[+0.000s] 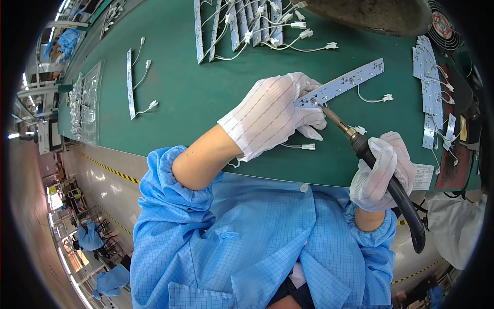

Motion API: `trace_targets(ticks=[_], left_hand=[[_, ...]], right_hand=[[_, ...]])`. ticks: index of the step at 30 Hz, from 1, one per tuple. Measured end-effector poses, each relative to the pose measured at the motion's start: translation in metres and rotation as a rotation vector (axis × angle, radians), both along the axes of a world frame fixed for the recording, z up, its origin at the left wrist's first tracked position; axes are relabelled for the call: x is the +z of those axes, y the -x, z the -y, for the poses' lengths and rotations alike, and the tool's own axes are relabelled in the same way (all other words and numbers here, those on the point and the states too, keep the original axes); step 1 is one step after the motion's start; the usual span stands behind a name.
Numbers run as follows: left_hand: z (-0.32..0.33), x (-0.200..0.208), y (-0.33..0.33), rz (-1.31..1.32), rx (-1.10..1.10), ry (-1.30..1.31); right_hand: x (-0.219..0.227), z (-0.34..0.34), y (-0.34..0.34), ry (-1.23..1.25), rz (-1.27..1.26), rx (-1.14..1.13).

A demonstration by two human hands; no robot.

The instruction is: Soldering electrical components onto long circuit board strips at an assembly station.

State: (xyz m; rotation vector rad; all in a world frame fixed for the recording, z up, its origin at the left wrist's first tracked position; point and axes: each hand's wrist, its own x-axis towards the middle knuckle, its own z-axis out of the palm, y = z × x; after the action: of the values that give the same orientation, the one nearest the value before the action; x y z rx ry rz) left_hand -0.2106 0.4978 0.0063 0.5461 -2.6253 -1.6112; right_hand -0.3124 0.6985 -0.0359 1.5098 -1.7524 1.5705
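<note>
In a white striped glove, my left hand point(278, 110) grips the near left end of a long pale LED circuit board strip point(347, 82), which slants up to the right above the green mat point(175, 98). White wires with small plugs hang from the strip. My right hand point(385, 172), also gloved, is closed around the dark handle of a soldering iron point(363, 147). The iron's tip meets or nearly meets the strip beside my left fingers; exact contact is too small to tell.
Several wired strips point(247, 26) lie at the far middle, and a single strip point(130, 85) at left. A clear bag of white connectors point(85, 103) sits on the left edge. At right are stacked strips point(428, 87), a paper label point(423, 176) and a round fan grille point(443, 26). A dark lamp-like shape point(375, 13) overhangs the far side.
</note>
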Motion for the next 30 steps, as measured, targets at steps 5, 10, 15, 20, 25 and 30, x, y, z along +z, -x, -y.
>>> trace_targets(ticks=[5,10,15,20,25,30], left_hand=[[-0.001,0.001,0.003,0.018,-0.006,0.021],[0.003,0.026,-0.011,0.185,-0.071,0.209],[-0.005,0.032,-0.008,0.115,-0.162,0.824],[-0.018,0.009,0.018,0.058,-0.088,0.603],[-0.009,0.005,0.011,0.076,-0.09,0.094],[-0.011,0.002,0.006,-0.002,-0.072,0.173]], right_hand=[[0.006,-0.001,0.003,-0.076,-0.069,0.026],[0.008,-0.001,0.002,-0.139,-0.461,-0.424],[0.014,-0.005,-0.004,-0.297,-0.537,-0.605],[0.021,-0.006,-0.007,-0.4,-0.577,-0.681],[0.014,-0.008,0.0,-0.288,-0.635,-0.663],[0.005,-0.009,0.005,-0.168,-0.513,-0.37]])
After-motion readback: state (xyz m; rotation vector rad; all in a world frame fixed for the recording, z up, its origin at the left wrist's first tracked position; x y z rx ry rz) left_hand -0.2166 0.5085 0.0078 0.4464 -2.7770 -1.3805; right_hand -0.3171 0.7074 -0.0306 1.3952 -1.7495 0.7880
